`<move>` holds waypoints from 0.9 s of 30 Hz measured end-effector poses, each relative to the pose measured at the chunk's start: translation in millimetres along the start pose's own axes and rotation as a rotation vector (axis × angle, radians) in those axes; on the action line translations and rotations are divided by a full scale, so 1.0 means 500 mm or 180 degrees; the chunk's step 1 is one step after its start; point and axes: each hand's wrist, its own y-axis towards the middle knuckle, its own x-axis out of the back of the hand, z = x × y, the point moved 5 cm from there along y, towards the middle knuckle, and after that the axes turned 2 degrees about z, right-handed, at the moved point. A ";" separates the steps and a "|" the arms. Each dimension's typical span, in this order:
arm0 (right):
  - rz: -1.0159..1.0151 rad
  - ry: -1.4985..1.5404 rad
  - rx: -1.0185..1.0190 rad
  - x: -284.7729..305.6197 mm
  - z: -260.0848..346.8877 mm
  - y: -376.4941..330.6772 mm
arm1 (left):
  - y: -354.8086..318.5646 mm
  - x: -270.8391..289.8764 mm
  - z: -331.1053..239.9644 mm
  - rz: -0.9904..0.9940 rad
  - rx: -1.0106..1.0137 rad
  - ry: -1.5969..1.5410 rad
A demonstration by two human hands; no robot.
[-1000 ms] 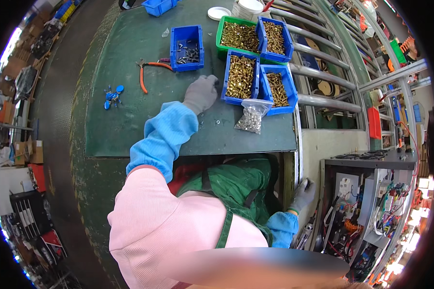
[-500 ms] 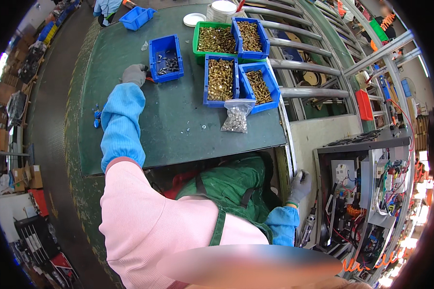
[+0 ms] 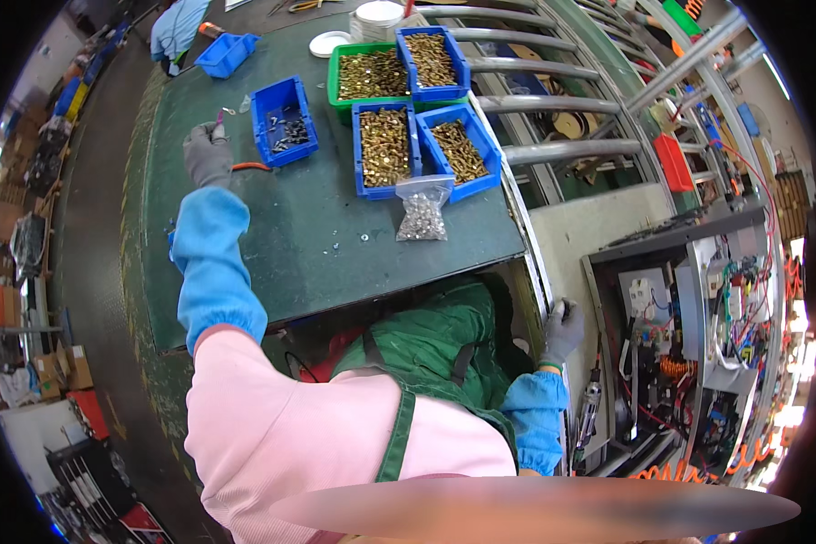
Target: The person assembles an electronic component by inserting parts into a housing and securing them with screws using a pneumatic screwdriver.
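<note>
Purple slim item in left hand, right hand well apart

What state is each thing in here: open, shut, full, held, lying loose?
Left hand: fingers curled; hold on small pinkish thing unclear
Right hand: fingers partly bent
Orange-handled tool: lying on bench, partly hidden
Blue bin nearest left hand: open, partly filled
Green bin: open, well filled
Three blue bins beside it: open, well filled
Clear bag: holding silvery pieces, seal unclear
Grey cabinet: open, insides exposed

The bins look smooth plastic, the fasteners shiny metal, the sleeves cloth, the tabletop matt.
</note>
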 end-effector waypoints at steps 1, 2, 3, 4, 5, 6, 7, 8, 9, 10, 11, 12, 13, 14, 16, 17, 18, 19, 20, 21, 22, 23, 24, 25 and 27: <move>-0.0029 -0.0211 0.0141 0.004 0.010 -0.001 | -0.010 0.025 -0.029 -0.0192 -0.0166 -0.0808; -0.0078 -0.0260 0.0065 0.007 0.008 -0.001 | -0.031 0.027 -0.082 0.0084 -0.0537 -0.1238; -0.0008 -0.0349 0.0094 0.001 0.008 0.006 | -0.063 0.032 -0.149 0.0357 -0.0898 -0.1666; 0.0056 -0.0452 0.0104 0.001 0.007 0.008 | -0.107 0.049 -0.233 0.0671 -0.1340 -0.1771; 0.0000 -0.0250 0.0152 0.009 0.030 0.008 | -0.164 0.060 -0.315 0.0966 -0.1775 -0.1876; -0.0064 -0.0038 0.0214 0.016 0.055 0.004 | -0.223 0.051 -0.385 0.1321 -0.2051 -0.2114; 0.0054 0.0235 0.0305 0.011 0.052 -0.005 | -0.286 0.043 -0.465 0.2072 -0.1953 -0.2372; -0.0021 0.0103 0.0539 0.016 0.087 -0.018 | -0.353 -0.005 -0.521 0.2302 -0.2269 -0.2827; 0.0185 0.0121 0.0538 0.021 0.120 -0.033 | -0.419 -0.003 -0.588 0.2711 -0.2533 -0.2645; 0.0396 0.0152 0.0553 0.029 0.147 -0.046 | -0.485 -0.027 -0.649 0.3123 -0.2887 -0.2825; 0.0367 0.0126 0.0525 0.040 0.151 -0.056 | -0.559 -0.064 -0.698 0.3094 -0.3242 -0.2528; 0.0242 -0.0075 0.0602 0.054 0.154 -0.067 | -0.624 -0.090 -0.741 0.3356 -0.3219 -0.2367; 0.0132 -0.0274 0.0698 0.068 0.155 -0.078 | -0.686 -0.126 -0.769 0.3478 -0.3201 -0.2297; -0.0086 -0.0272 0.0657 0.091 0.135 -0.086 | -0.742 -0.158 -0.796 0.3603 -0.3204 -0.2229; -0.0168 -0.0675 0.0332 0.135 0.072 -0.099 | -0.823 -0.189 -0.837 0.4001 -0.3329 -0.1731; -0.0200 -0.0734 0.0320 0.157 0.048 -0.110 | -0.845 -0.191 -0.849 0.4013 -0.3360 -0.1795; -0.0279 -0.0781 0.0131 0.175 0.017 -0.120 | -0.867 -0.196 -0.855 0.4222 -0.3429 -0.1720; -0.0349 -0.0782 -0.0079 0.188 -0.019 -0.128 | -0.888 -0.200 -0.865 0.4437 -0.3505 -0.1584; -0.0356 -0.0784 -0.0100 0.190 -0.047 -0.139 | -0.899 -0.202 -0.877 0.4449 -0.3522 -0.1579; -0.0333 -0.0671 -0.0218 0.185 -0.078 -0.149 | -0.902 -0.207 -0.886 0.4455 -0.3377 -0.1576; -0.0301 -0.0560 -0.0329 0.181 -0.093 -0.155 | -0.906 -0.212 -0.889 0.4460 -0.3220 -0.1574; -0.0548 -0.0410 -0.0521 0.177 -0.106 -0.164 | -0.915 -0.221 -0.881 0.4465 -0.3205 -0.1564; -0.0527 -0.0400 -0.0516 0.172 -0.115 -0.167 | -0.917 -0.225 -0.872 0.4069 -0.3405 -0.1812; -0.0576 -0.0555 -0.0425 0.169 -0.107 -0.160 | -0.910 -0.224 -0.861 0.3648 -0.3587 -0.2041; -0.0631 -0.0703 -0.0355 0.166 -0.099 -0.161 | -0.862 -0.185 -0.833 0.3541 -0.3378 -0.2487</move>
